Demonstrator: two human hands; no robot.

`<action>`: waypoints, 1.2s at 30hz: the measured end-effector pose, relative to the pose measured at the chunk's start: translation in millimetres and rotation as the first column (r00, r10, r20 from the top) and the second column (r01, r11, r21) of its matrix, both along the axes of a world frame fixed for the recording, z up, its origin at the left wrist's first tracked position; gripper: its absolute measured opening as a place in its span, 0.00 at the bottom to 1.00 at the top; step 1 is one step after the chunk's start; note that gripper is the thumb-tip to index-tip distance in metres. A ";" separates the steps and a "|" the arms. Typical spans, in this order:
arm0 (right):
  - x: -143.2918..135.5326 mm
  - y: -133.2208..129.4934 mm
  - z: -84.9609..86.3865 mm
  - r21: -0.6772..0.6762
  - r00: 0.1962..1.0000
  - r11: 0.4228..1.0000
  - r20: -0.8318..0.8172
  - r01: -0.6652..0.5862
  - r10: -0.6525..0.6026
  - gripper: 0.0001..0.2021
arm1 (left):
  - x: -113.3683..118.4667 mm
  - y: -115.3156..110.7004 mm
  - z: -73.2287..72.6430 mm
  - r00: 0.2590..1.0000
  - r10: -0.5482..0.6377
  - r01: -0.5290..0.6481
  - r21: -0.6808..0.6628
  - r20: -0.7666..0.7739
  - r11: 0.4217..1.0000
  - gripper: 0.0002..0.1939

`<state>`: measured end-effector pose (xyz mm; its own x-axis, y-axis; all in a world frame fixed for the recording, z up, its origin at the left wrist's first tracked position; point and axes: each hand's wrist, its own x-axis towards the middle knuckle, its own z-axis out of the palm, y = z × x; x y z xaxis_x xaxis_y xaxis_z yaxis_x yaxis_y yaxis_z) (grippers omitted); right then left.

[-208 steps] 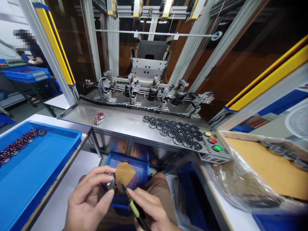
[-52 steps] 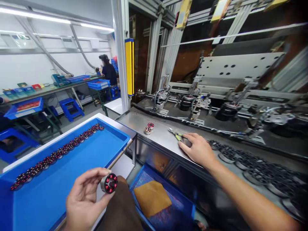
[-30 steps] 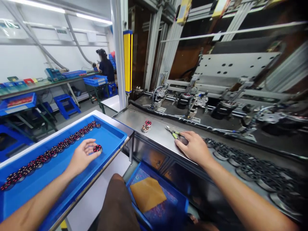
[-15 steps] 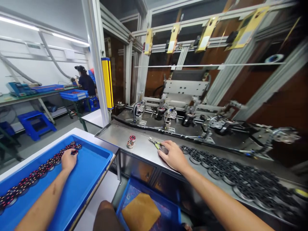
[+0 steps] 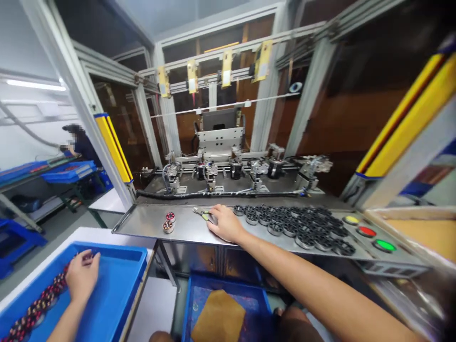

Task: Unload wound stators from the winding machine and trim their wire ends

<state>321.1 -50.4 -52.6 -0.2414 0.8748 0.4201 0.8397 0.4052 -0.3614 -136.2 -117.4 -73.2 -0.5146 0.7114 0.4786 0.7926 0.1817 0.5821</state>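
Observation:
My left hand [image 5: 82, 275] is in the blue tray [image 5: 121, 254], curved over the far end of a row of red-and-black wound rings [image 5: 39, 304]; its fingers are bent, and whether they grip a ring is hidden. On the metal ledge [image 5: 142, 219], my right hand [image 5: 224, 224] is closed around the green-handled cutters [image 5: 204, 214], whose tip points left. Left of the cutters sit a red-topped wound part [image 5: 170, 216] and a copper-coloured one [image 5: 168, 227]. Many black ring parts [image 5: 288, 219] lie right of my right hand.
Behind the ledge stands a machine [image 5: 221, 140] with several clamps and black holders. Yellow, red [image 5: 366, 231] and green buttons are at the right. A lower blue bin [image 5: 261, 294] holds brown card [image 5: 219, 316]. A person [image 5: 83, 142] sits far left.
The view has turned right, bringing the buttons into sight. My left hand has lifted slightly with its fingers more spread. My right hand stays at the cutters.

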 end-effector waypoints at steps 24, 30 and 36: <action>1.6 -6.3 6.4 -0.057 1.000 0.998 -0.005 -0.031 0.031 0.13 | 186.1 24.0 47.7 0.800 -0.493 0.471 0.152 0.341 0.869 0.35; 0.5 -26.1 33.7 -0.024 0.950 0.990 -0.286 -0.141 0.129 0.14 | 210.6 -58.4 66.1 0.755 -0.590 0.480 0.373 0.284 0.794 0.34; -11.8 -147.5 49.0 -0.091 0.699 0.873 -0.641 -0.479 0.316 0.14 | 251.6 -149.8 60.9 0.644 -0.740 0.559 0.540 0.195 0.629 0.28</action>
<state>309.3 -198.0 -3.5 -0.3644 0.8433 0.3951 0.2013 0.4856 -0.8507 115.4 -267.2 -12.2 -0.1834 0.7136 0.6761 0.3079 -0.6115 0.7289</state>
